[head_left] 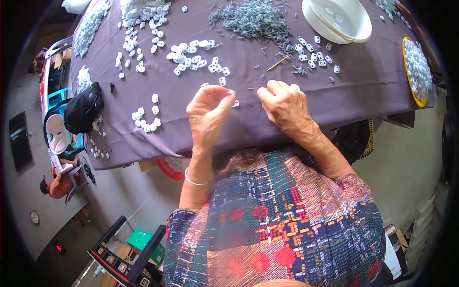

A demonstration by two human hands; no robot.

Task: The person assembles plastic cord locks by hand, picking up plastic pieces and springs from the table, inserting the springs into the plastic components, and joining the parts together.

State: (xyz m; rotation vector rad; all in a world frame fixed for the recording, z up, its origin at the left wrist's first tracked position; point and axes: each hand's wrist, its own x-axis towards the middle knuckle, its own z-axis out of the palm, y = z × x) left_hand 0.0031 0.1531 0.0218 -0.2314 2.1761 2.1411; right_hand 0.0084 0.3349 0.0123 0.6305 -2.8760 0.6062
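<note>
My left hand [209, 112] is raised over the near part of the table, thumb and forefinger pinched around something tiny and pale. Just beside the thumb lies a small white plastic piece [235, 103]. To its right, my right hand [287, 105] is closed, knuckles up, and whatever the fingers hold is hidden. A white piece [295, 87] shows at its far edge; I cannot tell whether it is held. Ahead of the hands are a loose group of white two-holed pieces [195, 60] and a thin wooden stick [277, 63].
A purple cloth [172, 138] covers the table. Toward the back lie a heap of small grey pins [253, 20], more white pieces [143, 10] and a white basin [321, 24]. A yellow-rimmed tray [406, 71] of white pieces stands right, a black bag [85, 109] left.
</note>
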